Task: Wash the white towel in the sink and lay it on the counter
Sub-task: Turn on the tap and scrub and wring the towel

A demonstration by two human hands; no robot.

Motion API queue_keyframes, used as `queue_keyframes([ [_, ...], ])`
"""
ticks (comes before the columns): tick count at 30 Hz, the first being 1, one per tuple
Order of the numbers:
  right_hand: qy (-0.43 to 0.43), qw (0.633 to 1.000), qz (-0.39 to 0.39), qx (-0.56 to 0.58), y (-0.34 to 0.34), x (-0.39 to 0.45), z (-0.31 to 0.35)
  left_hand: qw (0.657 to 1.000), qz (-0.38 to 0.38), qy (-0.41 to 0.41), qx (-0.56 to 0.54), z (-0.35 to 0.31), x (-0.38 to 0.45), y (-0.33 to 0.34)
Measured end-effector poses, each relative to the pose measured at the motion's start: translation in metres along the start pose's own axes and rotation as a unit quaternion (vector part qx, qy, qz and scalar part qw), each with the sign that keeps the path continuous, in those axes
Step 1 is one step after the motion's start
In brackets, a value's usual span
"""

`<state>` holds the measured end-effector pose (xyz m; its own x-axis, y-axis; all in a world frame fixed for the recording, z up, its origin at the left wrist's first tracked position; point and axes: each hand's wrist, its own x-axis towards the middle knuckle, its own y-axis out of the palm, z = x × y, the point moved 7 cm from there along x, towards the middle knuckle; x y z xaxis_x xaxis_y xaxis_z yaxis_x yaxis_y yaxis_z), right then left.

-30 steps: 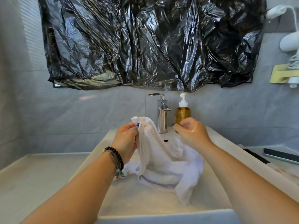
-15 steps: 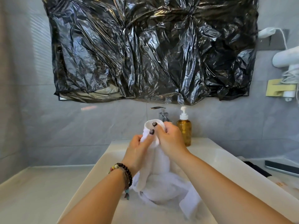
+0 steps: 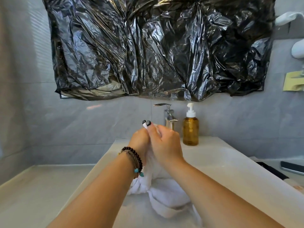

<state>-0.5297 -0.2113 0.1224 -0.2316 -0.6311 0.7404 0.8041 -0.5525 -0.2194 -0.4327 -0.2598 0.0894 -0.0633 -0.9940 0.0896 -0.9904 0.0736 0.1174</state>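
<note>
Towel [image 3: 166,196] bunched over sink [image 3: 230,162], gripped by left hand [image 3: 139,139] and right hand [image 3: 166,143], pressed together near faucet [image 3: 167,116].

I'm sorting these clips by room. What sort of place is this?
Most likely a home bathroom: a white sink with a chrome faucet, an amber soap pump bottle on its rim, and grey tiled walls.

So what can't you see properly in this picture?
- Head view: the upper part of the white towel is hidden inside the left hand and right hand.
- The faucet spout is hidden behind the hands, so running water cannot be told.
- The dark flat object on the right is cut by the edge.
</note>
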Motion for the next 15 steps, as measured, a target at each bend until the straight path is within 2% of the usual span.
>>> queue_keyframes([
  [2, 0.046, 0.999, 0.011, -0.008, 0.006, 0.006, -0.010, 0.999, 0.038, 0.005, -0.012, 0.007, -0.008, 0.010],
  [4, 0.118, 0.993, -0.004, 0.021, 0.000, 0.016, -0.025, 0.998, 0.035, 0.029, 0.037, 0.011, -0.008, 0.011],
  [6, 0.104, 0.995, 0.006, 0.008, 0.001, 0.013, -0.023, 0.997, -0.010, 0.046, 0.064, 0.010, -0.005, 0.004],
  [7, 0.072, 0.997, 0.025, -0.005, 0.006, 0.007, -0.016, 0.998, -0.027, 0.041, 0.041, 0.010, -0.003, 0.000],
  [9, 0.019, 0.997, 0.069, -0.029, 0.021, -0.006, -0.006, 0.999, -0.027, -0.009, -0.045, 0.017, 0.001, -0.007],
  [10, 0.027, 0.994, 0.093, -0.042, 0.025, -0.007, -0.009, 0.997, -0.029, -0.022, -0.064, 0.018, 0.001, -0.012],
  [13, 0.150, 0.970, 0.182, -0.058, 0.023, 0.006, -0.043, 0.988, -0.130, -0.004, -0.081, 0.013, 0.005, -0.042],
  [15, 0.180, 0.934, 0.300, -0.068, 0.021, -0.001, -0.063, 0.973, -0.191, 0.012, -0.129, 0.008, 0.006, -0.064],
])
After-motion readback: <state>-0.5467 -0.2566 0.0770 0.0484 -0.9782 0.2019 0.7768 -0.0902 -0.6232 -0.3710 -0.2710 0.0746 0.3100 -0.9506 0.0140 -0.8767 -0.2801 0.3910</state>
